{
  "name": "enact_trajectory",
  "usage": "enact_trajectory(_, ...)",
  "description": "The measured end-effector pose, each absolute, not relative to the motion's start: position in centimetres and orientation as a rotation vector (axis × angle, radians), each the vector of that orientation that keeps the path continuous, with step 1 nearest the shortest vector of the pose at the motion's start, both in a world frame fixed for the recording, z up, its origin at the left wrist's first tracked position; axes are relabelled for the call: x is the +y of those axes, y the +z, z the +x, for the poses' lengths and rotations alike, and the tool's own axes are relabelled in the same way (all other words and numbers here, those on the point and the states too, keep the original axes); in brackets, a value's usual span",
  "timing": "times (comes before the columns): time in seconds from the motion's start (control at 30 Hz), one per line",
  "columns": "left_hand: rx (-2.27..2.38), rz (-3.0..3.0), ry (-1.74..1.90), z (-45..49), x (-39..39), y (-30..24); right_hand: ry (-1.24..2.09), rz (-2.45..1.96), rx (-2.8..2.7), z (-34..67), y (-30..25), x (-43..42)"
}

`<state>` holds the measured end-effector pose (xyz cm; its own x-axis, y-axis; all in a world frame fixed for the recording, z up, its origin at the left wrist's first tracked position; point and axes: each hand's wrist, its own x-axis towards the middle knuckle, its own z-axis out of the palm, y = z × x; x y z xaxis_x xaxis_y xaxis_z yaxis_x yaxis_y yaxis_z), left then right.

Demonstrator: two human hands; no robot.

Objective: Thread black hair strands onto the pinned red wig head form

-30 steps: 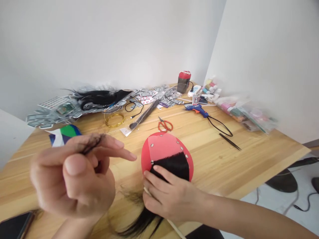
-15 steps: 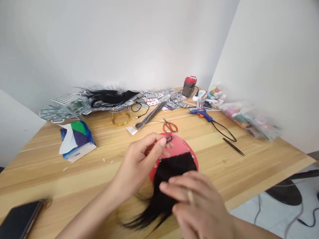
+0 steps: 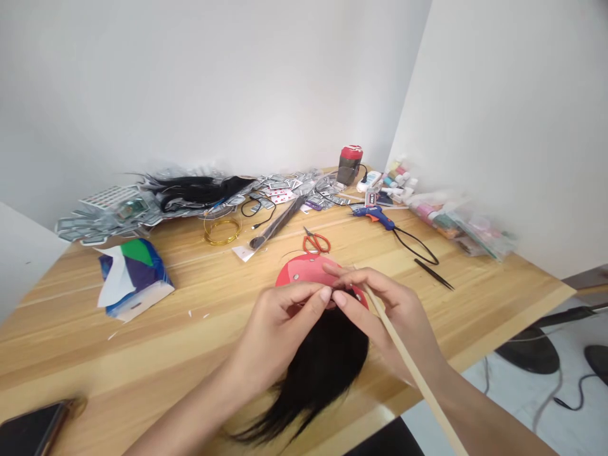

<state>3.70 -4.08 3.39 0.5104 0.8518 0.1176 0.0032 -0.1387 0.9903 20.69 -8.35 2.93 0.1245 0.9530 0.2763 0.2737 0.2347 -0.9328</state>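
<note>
My left hand (image 3: 280, 326) is closed in a pinch over a red round base (image 3: 304, 267) with small shiny studs near its rim. Between its thumb and finger is a small dark piece, mostly hidden by the fingertips. My right hand (image 3: 399, 310) meets it there, thumb and fingertips closing on the same spot. A pale wooden stick (image 3: 418, 380) runs through the right hand, slanting down toward the lower right. Beneath both hands a lock of black hair (image 3: 327, 361) lies across the base and fans out toward me on the table.
Beyond the base lie red-handled scissors (image 3: 316, 240), a coil of gold wire (image 3: 223, 232) and a blue glue gun (image 3: 375, 216). Black tweezers (image 3: 434, 273) rest at right. A tissue pack (image 3: 135, 278) and a phone (image 3: 33, 427) are at left. More black hair (image 3: 194, 190) lies behind.
My right hand has moved up from the hair to meet my left fingertips, and the stick now shows at length. My left hand has come slightly lower. The view has shifted a little.
</note>
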Motion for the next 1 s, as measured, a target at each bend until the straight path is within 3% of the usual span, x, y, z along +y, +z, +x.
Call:
enact_trajectory(0.23, 0.842, 1.399, 0.85, 3.5, -3.0, 3.8, 0.812, -1.284, -1.447, 21.3, 2.6, -8.0)
enact_trajectory(0.4, 0.938, 1.466, 1.152, 2.7, -2.3, 4.0, 0.692, -1.29, -1.509, 21.6, 2.5, -7.9)
enact_trajectory(0.57, 0.889, 1.809, 1.23, 2.6, -3.2, 4.1, 0.349, -1.198, -1.711, 20.7, 2.9, -7.6)
enact_trajectory(0.73, 0.675, 1.705, 1.107, 3.7, -4.9, 3.5, -0.058, -1.091, -1.872, 19.5, 3.0, -7.4)
enact_trajectory(0.87, 0.757, 1.761, 1.07, 4.0, -5.2, 2.9, -0.006, -1.041, -1.844, 19.3, 3.2, -7.5)
enact_trajectory(1.0, 0.788, 1.935, 1.016, 3.9, -5.1, 3.4, 0.277, -1.095, -1.749, 19.5, 3.5, -7.8)
